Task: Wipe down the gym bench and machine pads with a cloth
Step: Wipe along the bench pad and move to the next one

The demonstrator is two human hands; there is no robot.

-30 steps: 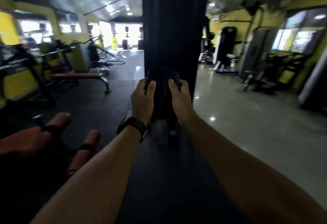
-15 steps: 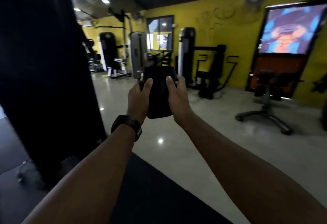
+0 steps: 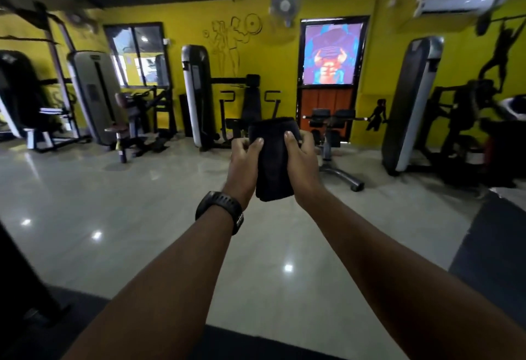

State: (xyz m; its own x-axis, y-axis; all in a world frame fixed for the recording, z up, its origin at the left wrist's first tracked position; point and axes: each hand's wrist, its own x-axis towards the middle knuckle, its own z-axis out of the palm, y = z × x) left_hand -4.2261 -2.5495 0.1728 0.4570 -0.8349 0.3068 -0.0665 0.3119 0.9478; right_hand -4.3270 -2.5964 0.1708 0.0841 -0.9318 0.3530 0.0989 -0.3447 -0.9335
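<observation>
Indoors | glossy floor (image 3: 128,217) | yellow wall (image 3: 375,75) behind machines (image 3: 196,95) | left hand (image 3: 243,166), right hand (image 3: 303,169): grip pinching black cloth (image 3: 274,160)

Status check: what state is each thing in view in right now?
cloth, folded, held in the air between both hands.
left hand, grips cloth's left edge.
right hand, grips cloth's right edge.
fan, too blurred to tell if running.
door, looks shut.

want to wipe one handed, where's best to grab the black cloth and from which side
Probably across the middle of the cloth, coming from its right long edge, where the right hand pinches it. It is folded into a tall, narrow pad held upright, so one hand can span its width.
</observation>
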